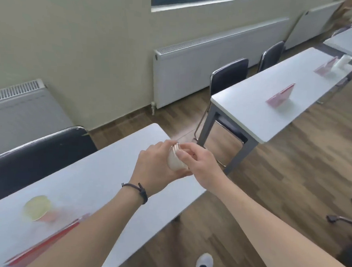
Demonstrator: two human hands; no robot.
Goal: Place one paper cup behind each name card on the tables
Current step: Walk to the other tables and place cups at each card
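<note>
Standing on the near table point(99, 170) at far left, a paper cup point(37, 207) sits just behind a red name card point(42, 246), both blurred. Toward the middle, the left hand point(157, 169) is wrapped around a small stack of cups point(174, 159), while the right hand point(198, 165) pinches the stack's rim with thumb and fingers. Further right, the far table point(253, 117) carries two more name cards point(280, 96); the far one has a white cup point(341, 61) beside it.

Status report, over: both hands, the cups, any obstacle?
Left hand holding cup stack; right hand picking at its rims. Next name card has no cup. Nothing in the way.
</note>
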